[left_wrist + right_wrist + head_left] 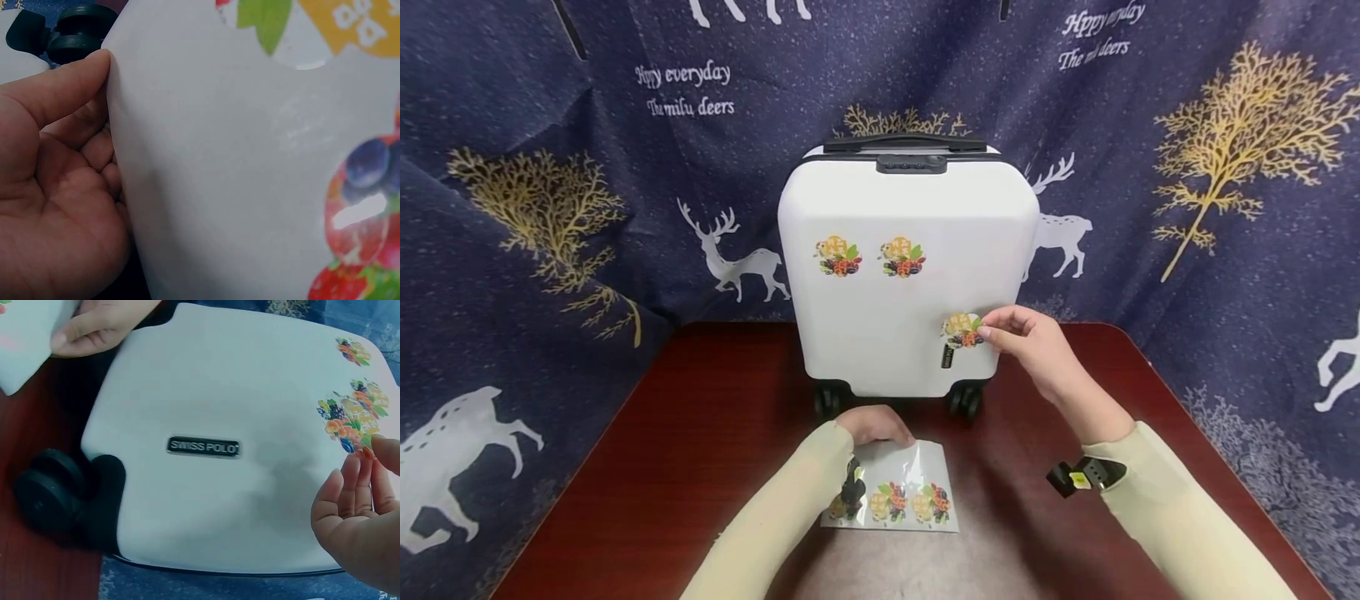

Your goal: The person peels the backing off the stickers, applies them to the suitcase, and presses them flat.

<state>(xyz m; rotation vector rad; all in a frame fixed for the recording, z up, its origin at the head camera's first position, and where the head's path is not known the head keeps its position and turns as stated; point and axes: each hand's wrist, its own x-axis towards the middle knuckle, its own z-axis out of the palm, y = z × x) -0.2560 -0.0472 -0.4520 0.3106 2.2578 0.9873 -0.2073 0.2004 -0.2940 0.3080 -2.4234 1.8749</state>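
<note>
Fingers of the right hand are pinching one loose fruit sticker by its edge, and it is showing in front of the lower right of the white suitcase, by the dark nameplate — whether it is touching, the pictures are not making clear. Fingers of the left hand are gripping the sticker sheet by its far edge. For a good result, the person should probably be holding that loose sticker by its very rim, be squaring it to the applied stickers above, and then be pressing from one side across, so no air is getting trapped — while avoiding the nameplate, where an edge would likely be lifting. Counting up: one suitcase is standing on the bench, two wheel sets are showing beneath it, and two applied stickers are sitting side by side on its upper front. Along the near edge of the one sheet, three unpeeled stickers are showing, the leftmost being partly hidden behind a black wrist device.
</note>
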